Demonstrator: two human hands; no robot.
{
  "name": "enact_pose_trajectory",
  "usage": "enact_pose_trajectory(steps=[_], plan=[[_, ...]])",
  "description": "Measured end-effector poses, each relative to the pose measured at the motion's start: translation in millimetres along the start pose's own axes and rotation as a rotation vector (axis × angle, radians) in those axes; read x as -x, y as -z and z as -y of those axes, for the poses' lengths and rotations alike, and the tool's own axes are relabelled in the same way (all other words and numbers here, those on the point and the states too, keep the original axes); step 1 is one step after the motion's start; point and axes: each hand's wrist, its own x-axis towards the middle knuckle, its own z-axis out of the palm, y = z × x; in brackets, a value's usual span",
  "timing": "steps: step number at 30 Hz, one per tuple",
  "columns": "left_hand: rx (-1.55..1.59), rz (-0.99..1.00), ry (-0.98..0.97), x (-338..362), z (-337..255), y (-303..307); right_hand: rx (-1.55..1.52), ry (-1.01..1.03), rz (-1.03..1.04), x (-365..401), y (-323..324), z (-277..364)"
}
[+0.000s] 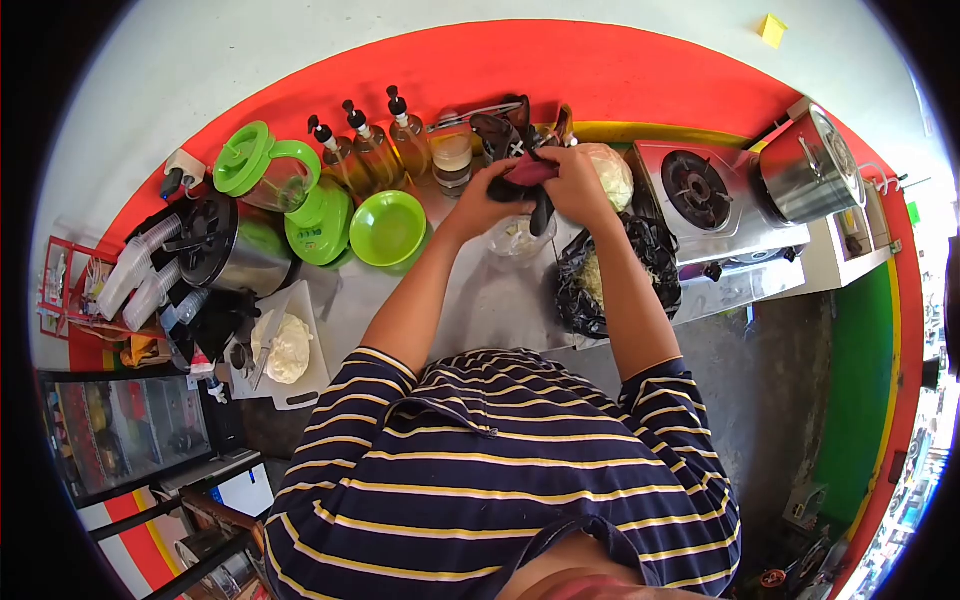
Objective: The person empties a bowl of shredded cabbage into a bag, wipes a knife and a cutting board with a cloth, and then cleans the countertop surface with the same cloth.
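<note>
Both hands meet directly above the clear bowl [517,240], which stands on the steel desk [480,300]. The left hand [488,196] and the right hand [577,185] share one dark red thing [531,172]. It is held in the air over the bowl's far rim, and the fingers of both hands are curled tight and clamped on it. What it is cannot be told. A black handle [543,213] hangs down from between the hands to the bowl's rim; which hand grips it is hidden.

Just right of the bowl lies an open black bag [655,262] with pale shreds inside, under the right forearm. Beyond the bowl to the right sits a pale cabbage [615,172], then a gas stove [700,190] and, farther right, a steel pot [808,165]. Left of the bowl is a green bowl [388,228], and past it a green blender [290,190]. Behind the bowl to the left stand three pump bottles [372,150] and a jar [452,160]. Well to the left of the bowl and nearer the person, a white board [305,385] carries a white lump [288,347].
</note>
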Motion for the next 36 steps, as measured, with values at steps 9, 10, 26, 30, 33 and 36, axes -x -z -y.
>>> enact_pose_trajectory(steps=[9,10,26,30,33,36], plan=[[-0.190,0.004,0.018,-18.6,-28.0,18.3,-0.150,-0.054,-0.108,8.0,0.4,-1.3],[-0.206,-0.039,-0.043,-20.9,-30.0,16.8,-0.281,-0.100,-0.133,9.3,-1.6,2.5],[0.199,0.102,0.096,-8.3,-16.1,6.2,-0.125,-0.034,-0.168,19.4,21.8,39.4],[0.042,-0.068,0.278,21.5,13.6,7.1,-0.383,-0.062,-0.281,30.7,13.2,20.7],[-0.314,-0.185,0.738,69.6,44.2,0.8,-0.857,-0.358,0.048,51.4,3.2,-13.3],[0.162,-0.173,1.199,98.3,55.6,-11.2,-1.114,-0.765,-0.003,69.5,16.6,5.8]])
